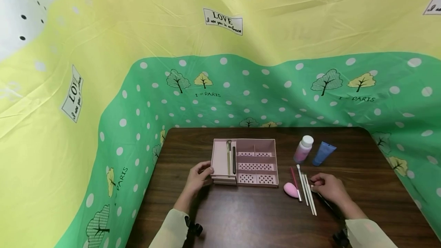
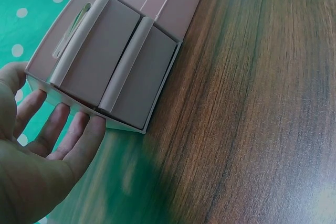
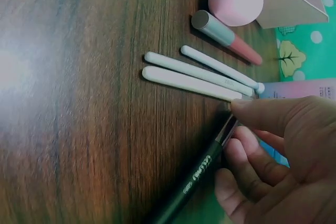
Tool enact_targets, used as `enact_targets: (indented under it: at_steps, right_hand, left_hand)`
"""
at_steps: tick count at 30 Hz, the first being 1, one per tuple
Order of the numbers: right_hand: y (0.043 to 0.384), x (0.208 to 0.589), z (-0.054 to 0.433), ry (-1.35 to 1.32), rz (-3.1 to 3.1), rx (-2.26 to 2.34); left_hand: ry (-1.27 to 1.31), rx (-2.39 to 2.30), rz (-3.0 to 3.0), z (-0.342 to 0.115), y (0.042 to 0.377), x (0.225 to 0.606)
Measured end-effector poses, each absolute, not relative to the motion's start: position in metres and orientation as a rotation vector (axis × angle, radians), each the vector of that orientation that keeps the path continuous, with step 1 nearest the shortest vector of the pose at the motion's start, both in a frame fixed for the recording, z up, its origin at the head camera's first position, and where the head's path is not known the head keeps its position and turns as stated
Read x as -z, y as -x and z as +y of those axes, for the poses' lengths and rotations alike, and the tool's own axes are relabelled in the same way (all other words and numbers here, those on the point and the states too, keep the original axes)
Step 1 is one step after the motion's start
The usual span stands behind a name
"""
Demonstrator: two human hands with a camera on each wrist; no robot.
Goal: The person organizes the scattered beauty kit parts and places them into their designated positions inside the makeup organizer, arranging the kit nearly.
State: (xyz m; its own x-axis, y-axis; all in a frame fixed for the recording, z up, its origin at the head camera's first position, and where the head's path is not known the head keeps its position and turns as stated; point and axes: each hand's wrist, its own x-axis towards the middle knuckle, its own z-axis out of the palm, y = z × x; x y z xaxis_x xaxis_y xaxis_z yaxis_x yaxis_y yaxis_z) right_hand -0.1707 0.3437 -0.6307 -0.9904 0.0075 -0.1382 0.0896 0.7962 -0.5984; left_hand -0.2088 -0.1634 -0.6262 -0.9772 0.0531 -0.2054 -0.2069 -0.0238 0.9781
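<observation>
A pink desk organizer (image 1: 256, 159) stands at the table's middle, with two makeup brushes (image 1: 229, 158) lying on its left top. My left hand (image 1: 199, 177) rests against its left side. In the left wrist view, the extended fingers (image 2: 79, 135) touch the wall beside two drawer fronts (image 2: 139, 66). My right hand (image 1: 329, 188) pinches a black-handled makeup brush (image 3: 197, 174) between thumb and fingers near its metal collar. The brush's head is hidden by the hand. Several pale-handled brushes (image 3: 194, 80) lie just left of that hand.
A pink makeup sponge (image 1: 291, 190) and a red-and-silver brush (image 1: 294, 183) lie right of the organizer. Behind them are a white-capped bottle (image 1: 304, 149) and a blue tube (image 1: 324, 153). A patterned green and yellow cloth (image 1: 275, 83) hangs around the wooden table (image 1: 251, 217).
</observation>
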Motion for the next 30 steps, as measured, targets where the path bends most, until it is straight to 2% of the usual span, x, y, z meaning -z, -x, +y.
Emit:
enact_targets:
  at_steps: [30]
  right_hand:
    - [0.158, 0.626, 0.354, -0.129, 2.853, 0.9]
  left_hand:
    - [0.165, -2.132, 2.035, -0.161, 0.206, 0.618]
